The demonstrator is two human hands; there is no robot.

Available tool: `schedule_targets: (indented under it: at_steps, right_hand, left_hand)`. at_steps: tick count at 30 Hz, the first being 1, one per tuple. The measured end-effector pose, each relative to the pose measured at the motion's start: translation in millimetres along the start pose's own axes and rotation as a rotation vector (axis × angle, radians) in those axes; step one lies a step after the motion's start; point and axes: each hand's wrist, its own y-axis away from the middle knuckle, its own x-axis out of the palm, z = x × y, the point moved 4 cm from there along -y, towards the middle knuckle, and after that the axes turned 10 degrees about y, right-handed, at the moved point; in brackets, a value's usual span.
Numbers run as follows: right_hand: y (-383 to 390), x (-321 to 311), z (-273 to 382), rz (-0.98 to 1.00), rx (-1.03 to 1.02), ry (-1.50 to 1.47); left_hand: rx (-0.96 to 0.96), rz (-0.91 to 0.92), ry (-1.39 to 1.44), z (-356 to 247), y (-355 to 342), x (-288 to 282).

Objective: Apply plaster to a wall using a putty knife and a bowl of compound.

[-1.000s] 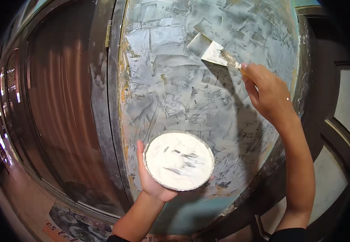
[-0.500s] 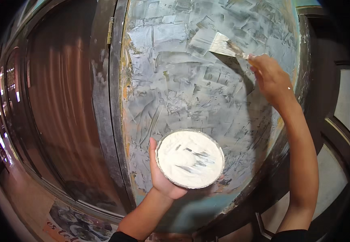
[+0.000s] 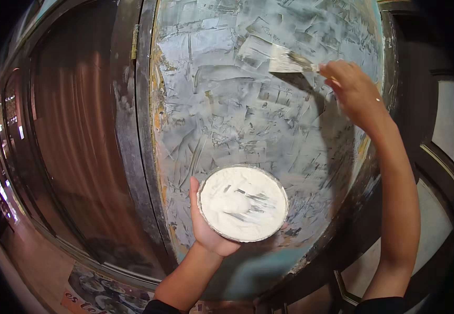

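Observation:
My right hand (image 3: pixel 353 93) is closed around the handle of a putty knife (image 3: pixel 289 60) at the upper right. Its wide blade, coated in off-white putty, lies against the wall (image 3: pixel 248 115), over a freshly smeared pale patch. Below, my left hand (image 3: pixel 208 230) supports a round, shallow dish of white putty (image 3: pixel 242 204) from beneath, thumb up along its left rim; most of its fingers are hidden under the dish. Dark streaks show where putty has been scraped from the middle. Grey and whitish patches cover the wall, and a strip of turquoise paint shows low down.
To the left stands a dark wooden frame (image 3: pixel 127 115) with a brown curtain (image 3: pixel 75 120) behind its pane. A dark door with pale panels (image 3: pixel 426 230) is at the right. On the floor at lower left lies a printed banner (image 3: pixel 106 290).
The putty knife has moved slightly left and down relative to the view, leaving a paler smear on the wall. My left hand still holds the dish, and the view has shifted a little.

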Motion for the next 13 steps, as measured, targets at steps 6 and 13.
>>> schedule_targets:
  at_steps: [6,13]
  right_hand:
    - [-14,-10,7,-0.129,0.016,-0.179]
    - [-38,9,32,-0.111,0.051,-0.089]
  left_hand:
    - [-0.031,-0.022,0.030,8,8,8]
    - [-0.002,-0.038,-0.036,8,7,2]
